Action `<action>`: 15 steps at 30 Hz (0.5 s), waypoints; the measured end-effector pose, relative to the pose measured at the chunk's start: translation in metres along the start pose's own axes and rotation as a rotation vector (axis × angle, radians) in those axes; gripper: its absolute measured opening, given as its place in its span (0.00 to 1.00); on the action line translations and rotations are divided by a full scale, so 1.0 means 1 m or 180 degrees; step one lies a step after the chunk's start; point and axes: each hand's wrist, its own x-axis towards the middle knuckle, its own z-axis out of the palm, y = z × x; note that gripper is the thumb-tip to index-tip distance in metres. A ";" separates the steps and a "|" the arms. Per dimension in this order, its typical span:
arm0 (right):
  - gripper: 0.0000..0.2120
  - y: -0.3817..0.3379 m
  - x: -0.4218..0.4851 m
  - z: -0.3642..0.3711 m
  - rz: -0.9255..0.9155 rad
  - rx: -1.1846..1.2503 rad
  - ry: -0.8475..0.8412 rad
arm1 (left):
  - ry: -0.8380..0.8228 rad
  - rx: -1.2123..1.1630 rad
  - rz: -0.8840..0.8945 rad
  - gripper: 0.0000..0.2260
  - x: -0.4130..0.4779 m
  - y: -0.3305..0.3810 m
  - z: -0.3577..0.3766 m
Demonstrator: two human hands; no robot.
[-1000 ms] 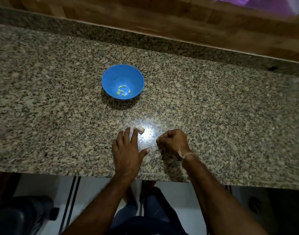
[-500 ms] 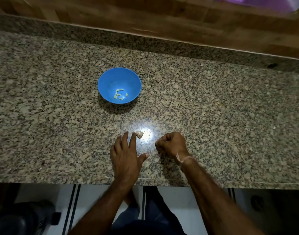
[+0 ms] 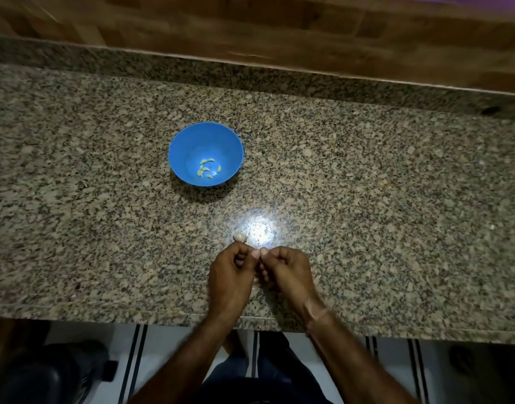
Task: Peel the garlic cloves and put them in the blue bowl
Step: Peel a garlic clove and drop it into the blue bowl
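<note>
The blue bowl (image 3: 189, 147) stands on the granite counter with several peeled garlic cloves (image 3: 208, 169) at its bottom. Near the front edge, my left hand (image 3: 231, 275) and my right hand (image 3: 288, 272) are curled, with thumbs and fingertips meeting. They pinch a small garlic clove between them, which the fingers almost wholly hide. An unpeeled garlic piece (image 3: 240, 237) lies on the counter just beyond my left hand's knuckles, beside a bright glare spot.
The granite counter (image 3: 381, 199) runs wide to both sides, with a raised stone lip and a wooden wall behind. Its front edge lies just under my wrists. Below are my legs, a striped white floor and a dark object (image 3: 46, 374) at lower left.
My left hand has lifted from lying flat on the counter and curled. My right fist has moved left to meet it. The garlic piece on the counter has stayed put.
</note>
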 end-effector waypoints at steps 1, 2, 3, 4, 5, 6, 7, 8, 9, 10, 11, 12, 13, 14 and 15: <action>0.15 0.003 0.001 0.000 -0.0370 -0.0608 0.0142 | 0.0045 0.0088 0.0004 0.07 -0.001 0.001 0.001; 0.15 0.004 0.003 0.000 -0.0688 -0.1123 0.0272 | 0.0090 0.0213 0.0006 0.08 -0.003 0.000 0.002; 0.15 0.004 0.004 0.000 -0.0872 -0.1454 0.0359 | 0.0129 0.0347 0.0019 0.09 -0.003 -0.001 0.003; 0.16 0.003 0.004 0.000 -0.0953 -0.1594 0.0397 | 0.0155 0.0484 0.0050 0.10 -0.004 -0.003 0.004; 0.16 0.002 0.005 0.000 -0.0953 -0.1623 0.0396 | 0.0171 0.0631 0.0094 0.10 -0.004 -0.005 0.005; 0.17 0.001 0.005 0.000 -0.0888 -0.1587 0.0375 | 0.0181 0.0799 0.0168 0.10 -0.004 -0.005 0.005; 0.18 0.001 0.004 0.001 -0.0816 -0.1549 0.0349 | 0.0185 0.1001 0.0302 0.10 -0.005 -0.005 0.005; 0.19 0.001 0.003 0.003 -0.0798 -0.1529 0.0342 | 0.0179 0.1236 0.0485 0.11 -0.005 -0.004 0.006; 0.19 0.004 0.002 0.004 -0.0863 -0.1562 0.0358 | 0.0156 0.1437 0.0653 0.13 -0.004 -0.003 0.007; 0.19 0.005 0.000 0.005 -0.1001 -0.1644 0.0386 | 0.0106 0.1543 0.0750 0.14 -0.004 -0.002 0.007; 0.19 0.007 -0.001 0.005 -0.1164 -0.1772 0.0421 | 0.0041 0.1535 0.0757 0.14 -0.004 -0.001 0.007; 0.19 0.007 -0.001 0.005 -0.1338 -0.1918 0.0446 | -0.0057 0.1446 0.0703 0.12 -0.004 -0.002 0.009; 0.17 0.008 -0.001 0.004 -0.1510 -0.2055 0.0452 | -0.0175 0.1268 0.0597 0.11 -0.004 -0.003 0.010; 0.16 0.008 0.001 0.002 -0.1645 -0.2176 0.0444 | -0.0289 0.1033 0.0459 0.11 -0.004 -0.004 0.012; 0.15 0.008 0.002 0.000 -0.1711 -0.2253 0.0438 | -0.0401 0.0832 0.0312 0.11 -0.003 -0.005 0.013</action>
